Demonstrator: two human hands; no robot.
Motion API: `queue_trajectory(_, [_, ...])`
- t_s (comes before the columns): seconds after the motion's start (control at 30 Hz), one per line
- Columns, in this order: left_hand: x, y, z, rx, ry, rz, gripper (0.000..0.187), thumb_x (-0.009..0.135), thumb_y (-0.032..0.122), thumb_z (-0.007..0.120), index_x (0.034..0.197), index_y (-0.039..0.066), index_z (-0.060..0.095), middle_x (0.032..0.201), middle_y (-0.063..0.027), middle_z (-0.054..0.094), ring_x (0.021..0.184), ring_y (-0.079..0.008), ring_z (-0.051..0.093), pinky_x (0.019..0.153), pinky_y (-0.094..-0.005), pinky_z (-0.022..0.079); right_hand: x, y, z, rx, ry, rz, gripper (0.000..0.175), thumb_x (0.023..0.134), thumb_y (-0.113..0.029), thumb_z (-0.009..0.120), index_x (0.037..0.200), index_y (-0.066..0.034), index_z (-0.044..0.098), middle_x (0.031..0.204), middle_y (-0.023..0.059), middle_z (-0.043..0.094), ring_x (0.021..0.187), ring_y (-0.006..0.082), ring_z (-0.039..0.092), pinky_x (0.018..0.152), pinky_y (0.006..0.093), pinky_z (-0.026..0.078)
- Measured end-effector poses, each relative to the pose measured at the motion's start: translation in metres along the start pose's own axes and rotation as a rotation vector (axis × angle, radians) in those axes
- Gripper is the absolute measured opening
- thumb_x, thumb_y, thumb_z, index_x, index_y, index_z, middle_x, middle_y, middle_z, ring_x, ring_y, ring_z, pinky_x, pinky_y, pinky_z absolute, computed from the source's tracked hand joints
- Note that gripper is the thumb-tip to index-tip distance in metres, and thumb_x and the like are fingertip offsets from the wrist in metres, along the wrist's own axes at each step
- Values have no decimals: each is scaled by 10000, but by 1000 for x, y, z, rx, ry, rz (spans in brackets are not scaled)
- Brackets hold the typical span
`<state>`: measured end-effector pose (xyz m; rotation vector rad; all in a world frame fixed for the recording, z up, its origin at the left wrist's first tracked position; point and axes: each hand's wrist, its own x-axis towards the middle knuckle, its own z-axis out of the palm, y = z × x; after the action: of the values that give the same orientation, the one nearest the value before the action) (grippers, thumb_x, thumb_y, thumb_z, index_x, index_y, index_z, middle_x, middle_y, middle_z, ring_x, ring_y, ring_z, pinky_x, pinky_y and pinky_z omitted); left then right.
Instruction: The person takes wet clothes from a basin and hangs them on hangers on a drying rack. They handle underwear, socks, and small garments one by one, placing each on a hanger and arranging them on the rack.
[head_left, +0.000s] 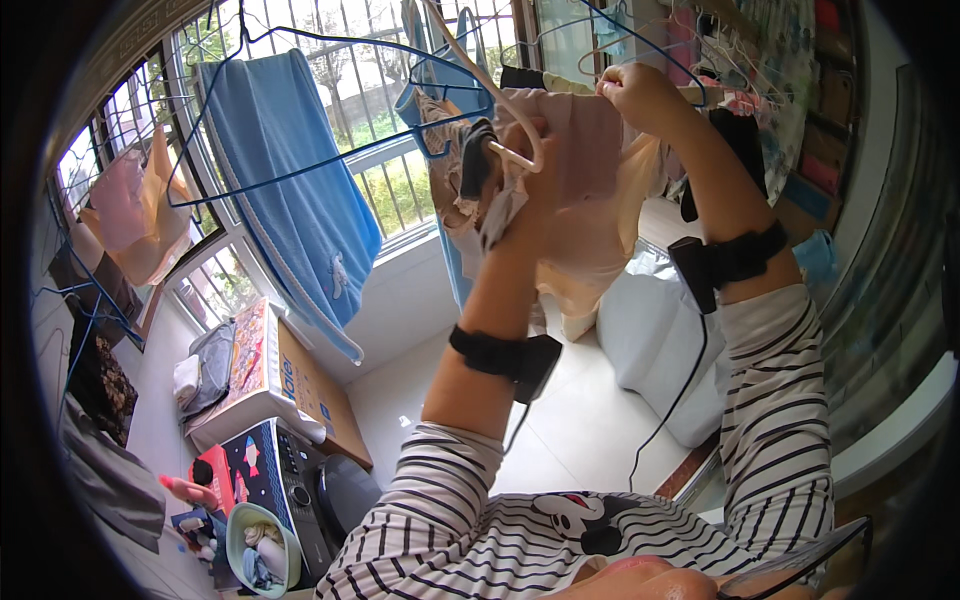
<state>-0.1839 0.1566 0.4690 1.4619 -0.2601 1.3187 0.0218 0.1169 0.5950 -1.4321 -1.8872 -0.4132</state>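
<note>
My right hand (634, 90) is raised and pinches the top edge of a thin, pale pink and peach garment (589, 217), which hangs down in folds. My left hand (541, 154) is up against the garment's left side; its fingers are mostly hidden. In front of that hand is the curved end of a cream plastic hanger (531, 154). Small socks or cloths, one of them dark grey (476, 157), hang right beside my left wrist. A blue clip hanger (450, 112) is just left of these.
A blue towel (300, 195) hangs by the barred window. An empty blue wire hanger (315, 172) crosses in front of it. Low on the left are a washing machine (289, 457), a basin of laundry (244, 517) and a Haier cardboard box (307, 382). A grey-white covered bulk (652, 345) stands right.
</note>
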Motion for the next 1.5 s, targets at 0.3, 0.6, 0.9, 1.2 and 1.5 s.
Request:
queue_trajectory(0.3, [14, 24, -4, 1083, 509, 305, 201, 967, 97, 472, 1076, 22, 623, 980, -115, 666, 923, -211, 633, 846, -313, 483, -21, 4, -24, 8, -63, -33, 158, 899, -168, 650, 969, -26, 666, 781, 77, 643, 725, 173, 603, 693, 324, 486])
queue_trajectory(0.6, [71, 33, -22, 1458, 643, 638, 230, 938, 150, 517, 926, 17, 704, 963, -188, 697, 960, -366, 634, 906, -462, 449, -36, 0, -44, 54, -152, -23, 144, 924, -158, 633, 976, -24, 640, 817, 80, 649, 782, 168, 612, 754, 324, 490])
queue_trajectory(0.9, [70, 30, -34, 1753, 596, 517, 315, 907, 239, 613, 1100, -7, 648, 1251, -307, 543, 1072, -458, 545, 939, -534, 387, -42, 1, -45, -17, -69, -13, 146, 929, -176, 628, 984, -41, 642, 770, 72, 629, 708, 164, 586, 683, 327, 471])
queue_trajectory(1.2, [-100, 5, 39, 1370, -87, 136, 702, 913, 299, 663, 1478, 34, 342, 1475, -285, 340, 1392, -430, 280, 1130, -497, 285, -67, -1, -9, -317, 419, -335, 201, 931, -192, 642, 1109, -99, 646, 1107, 106, 652, 1019, 312, 623, 879, 413, 490])
queue_trajectory(1.5, [-369, 153, -69, 305, -120, -1344, 492, 918, 384, 660, 1271, 43, 619, 1097, -110, 722, 802, -195, 713, 722, -347, 561, -275, 24, 75, -226, 327, -313, 271, 991, -92, 577, 1240, 13, 597, 1314, 182, 589, 1176, 335, 570, 1029, 442, 443])
